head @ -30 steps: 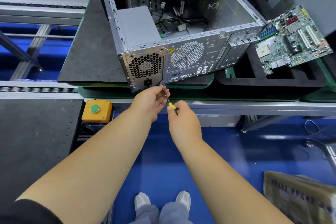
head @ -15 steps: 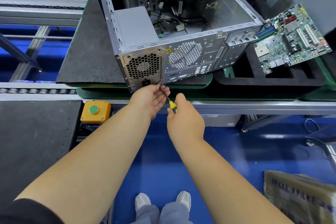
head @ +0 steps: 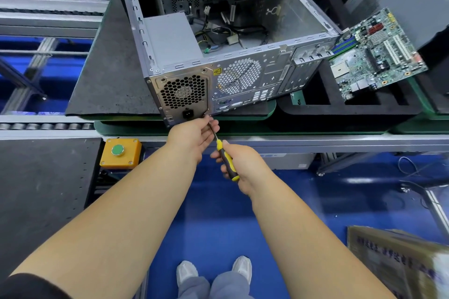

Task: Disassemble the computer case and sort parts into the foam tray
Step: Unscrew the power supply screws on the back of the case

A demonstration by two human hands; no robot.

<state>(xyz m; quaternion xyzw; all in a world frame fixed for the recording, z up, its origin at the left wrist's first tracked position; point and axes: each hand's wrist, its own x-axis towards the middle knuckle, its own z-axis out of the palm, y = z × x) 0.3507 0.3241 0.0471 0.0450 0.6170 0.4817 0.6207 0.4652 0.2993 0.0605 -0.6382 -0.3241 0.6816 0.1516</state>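
Screwdriver (head: pixel 225 158): yellow-black handle gripped in right hand (head: pixel 240 165); shaft guided by curled fingers of left hand (head: pixel 194 136), tip at lower corner of power supply (head: pixel 182 94).
Computer case (head: pixel 243 39): just above grip, side open, supply and cables inside, judged pending.
Motherboard (head: pixel 374 53): out, upper right of grip.
Foam tray (head: pixel 349 111): beneath motherboard, several pockets visibly unfilled.

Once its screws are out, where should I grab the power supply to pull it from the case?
Probably by the power supply's bare top and inner side wall, fingers coming down through the computer case's open top. Its grille face sits flush against the rear panel; loose cables crowd that inner side.
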